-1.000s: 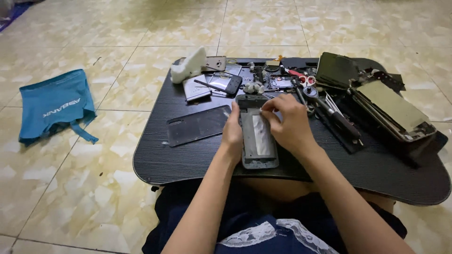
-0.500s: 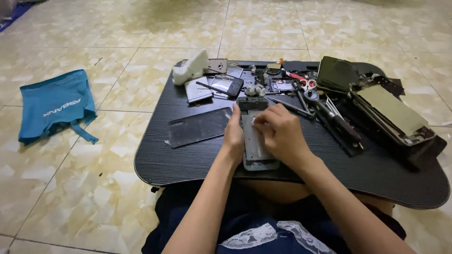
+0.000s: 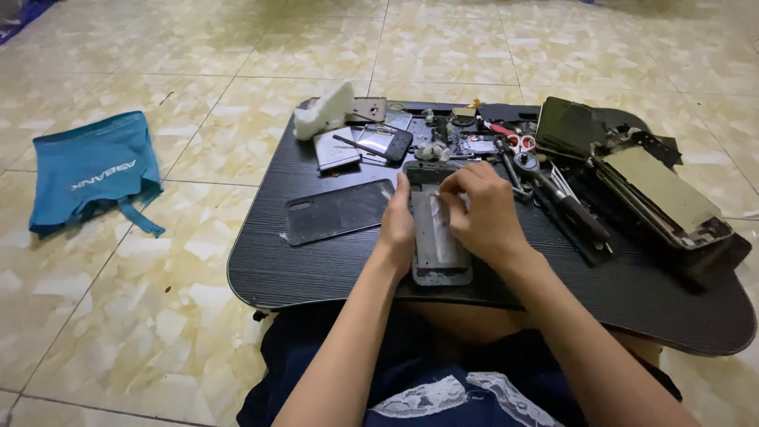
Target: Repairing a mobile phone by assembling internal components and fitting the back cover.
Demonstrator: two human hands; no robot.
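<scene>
An opened phone body [image 3: 437, 237] lies lengthwise on the low black table [image 3: 316, 269], its grey inner plate facing up. My left hand [image 3: 398, 225] rests along the phone's left edge and steadies it. My right hand [image 3: 482, 212] is on the upper right part of the phone, fingertips pinched together over the grey plate; what they pinch is too small to tell. A dark flat back cover [image 3: 338, 210] lies just left of my left hand.
Phone parts, a white block [image 3: 324, 111], scissors with red handles [image 3: 510, 138] and several tools crowd the table's far side. A stack of dismantled devices [image 3: 664, 194] fills the right. A teal cloth bag [image 3: 91, 174] lies on the tiled floor to the left.
My right hand has shifted slightly up the phone, from its right edge toward the upper middle. My left hand has stayed on the left edge.
</scene>
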